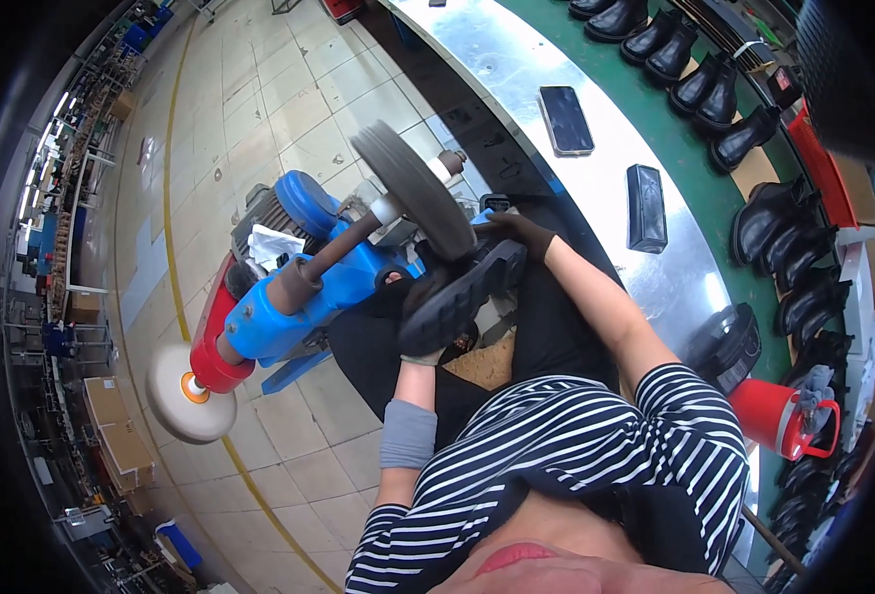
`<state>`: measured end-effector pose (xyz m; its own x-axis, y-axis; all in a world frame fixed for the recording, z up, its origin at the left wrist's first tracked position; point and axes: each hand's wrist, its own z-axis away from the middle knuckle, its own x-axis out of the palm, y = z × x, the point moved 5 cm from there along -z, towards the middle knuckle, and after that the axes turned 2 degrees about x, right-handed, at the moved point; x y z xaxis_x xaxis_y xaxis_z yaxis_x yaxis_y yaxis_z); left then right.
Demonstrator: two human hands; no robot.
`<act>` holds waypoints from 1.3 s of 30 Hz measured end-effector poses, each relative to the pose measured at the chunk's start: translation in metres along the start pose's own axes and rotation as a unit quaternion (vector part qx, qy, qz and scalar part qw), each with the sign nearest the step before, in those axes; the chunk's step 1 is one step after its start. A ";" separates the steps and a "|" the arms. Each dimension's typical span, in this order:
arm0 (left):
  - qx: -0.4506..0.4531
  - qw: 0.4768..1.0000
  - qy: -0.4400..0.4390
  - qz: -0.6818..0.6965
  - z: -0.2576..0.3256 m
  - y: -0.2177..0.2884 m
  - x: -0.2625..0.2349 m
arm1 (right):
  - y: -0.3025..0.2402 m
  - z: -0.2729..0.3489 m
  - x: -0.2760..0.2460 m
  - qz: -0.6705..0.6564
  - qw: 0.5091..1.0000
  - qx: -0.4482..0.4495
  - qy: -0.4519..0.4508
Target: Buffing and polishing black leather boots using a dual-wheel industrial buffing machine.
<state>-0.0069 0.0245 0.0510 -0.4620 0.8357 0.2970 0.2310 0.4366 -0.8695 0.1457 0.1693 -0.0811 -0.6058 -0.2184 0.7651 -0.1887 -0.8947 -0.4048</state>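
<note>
A black boot [465, 300] is held over my lap, its chunky treaded sole turned toward me. My left hand [420, 354], in a glove, grips one end of the boot, with most of its fingers hidden behind it. At the other end, my right hand [522, 234], in a dark glove, holds on with its fingers bent around the boot. The upper lies against or very close to the rim of a dark buffing wheel [412, 188], whose blurred surface suggests it is spinning. The wheel sits on the shaft of a blue polishing machine [343, 272].
A pale buffing wheel [165, 401] is on the machine's left end. To the right, a metal table [596, 178] carries a phone [566, 121] and a black block [646, 208]. Several black boots [703, 89] line a green surface beyond. A red mug [769, 418] stands near my right elbow.
</note>
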 end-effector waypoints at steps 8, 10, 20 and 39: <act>0.607 0.515 0.146 -0.587 0.051 0.110 -0.009 | 0.000 -0.036 0.011 -0.093 0.991 -0.100 0.005; 0.615 0.566 0.158 -0.526 0.046 0.108 -0.012 | 0.005 -0.049 0.013 -0.090 0.991 -0.100 0.010; 0.621 0.376 0.173 -0.665 0.063 0.103 -0.058 | 0.030 -0.089 -0.015 0.051 0.989 -0.134 0.039; 0.618 0.590 0.174 -0.490 -0.009 0.124 -0.033 | -0.005 0.073 0.047 0.138 0.926 -0.297 0.189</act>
<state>0.0445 0.0543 -0.0633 0.3982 0.4955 0.7720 -0.9006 0.3710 0.2264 0.1744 0.1347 -0.0063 -0.9000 -0.1544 0.4076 -0.3105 -0.4292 -0.8482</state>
